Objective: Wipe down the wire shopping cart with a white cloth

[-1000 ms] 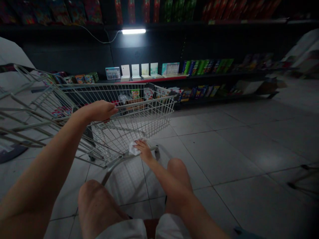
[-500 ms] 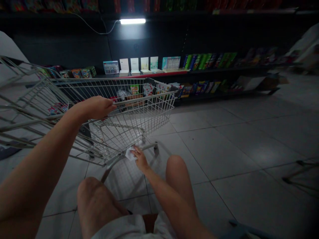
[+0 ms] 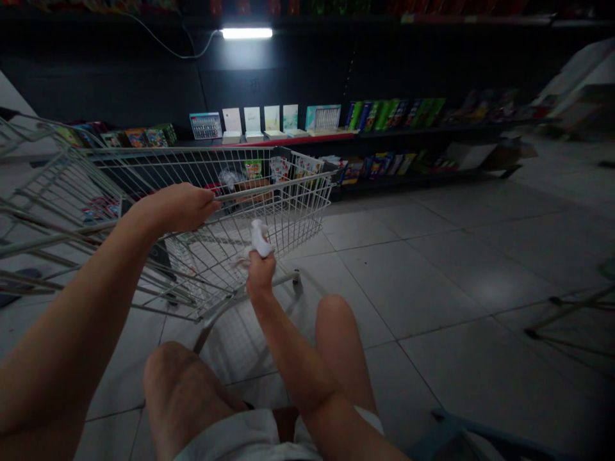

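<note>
A metal wire shopping cart (image 3: pixel 298 211) stands in front of me, angled to the left. My left hand (image 3: pixel 185 206) is closed around the top rail of its near side. My right hand (image 3: pixel 261 272) is closed on a crumpled white cloth (image 3: pixel 260 240), perhaps a wipe, which sticks up above the fist. That fist is in front of the lower wire side of the basket; whether the cloth touches the wires I cannot tell. Below it runs the cart's lower frame bar (image 3: pixel 216 315), with a caster (image 3: pixel 296 276) at its right end.
Behind the cart, a dark shelf (image 3: pixel 307 139) carries boxed sets, upright cards and green and blue packs. A lamp tube (image 3: pixel 247 33) glows above. A thin-legged stand (image 3: pixel 567 317) is on the tiled floor (image 3: pixel 432 256) at right, and a blue object (image 3: pixel 461 426) lies at lower right.
My right hand has risen from the lower frame bar to the side wires, carrying the cloth, which now points upward. My left hand keeps its hold on the rail. The view has shifted slightly.
</note>
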A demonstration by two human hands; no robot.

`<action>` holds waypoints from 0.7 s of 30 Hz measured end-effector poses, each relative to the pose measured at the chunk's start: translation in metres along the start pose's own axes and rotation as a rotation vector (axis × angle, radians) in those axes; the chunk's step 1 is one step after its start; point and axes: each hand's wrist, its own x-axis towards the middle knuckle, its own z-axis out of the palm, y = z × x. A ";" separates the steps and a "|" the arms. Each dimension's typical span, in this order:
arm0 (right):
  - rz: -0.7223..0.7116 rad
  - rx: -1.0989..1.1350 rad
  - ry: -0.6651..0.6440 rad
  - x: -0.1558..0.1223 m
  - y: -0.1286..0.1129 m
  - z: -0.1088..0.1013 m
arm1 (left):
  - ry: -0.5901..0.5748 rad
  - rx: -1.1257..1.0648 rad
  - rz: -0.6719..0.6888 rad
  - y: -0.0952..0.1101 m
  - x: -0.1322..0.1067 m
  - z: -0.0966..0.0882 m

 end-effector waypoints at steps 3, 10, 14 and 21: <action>-0.335 -0.150 -0.074 0.009 -0.041 -0.025 | 0.001 -0.010 0.033 0.001 -0.002 -0.001; -0.732 -0.458 -0.137 0.083 -0.072 -0.030 | 0.023 0.026 0.050 0.002 -0.012 -0.004; -0.696 -0.591 -0.207 0.077 0.009 -0.047 | 0.030 0.020 0.059 0.002 -0.018 -0.006; -0.308 -0.666 -0.288 0.028 0.080 -0.105 | 0.035 0.001 0.061 0.000 -0.017 -0.005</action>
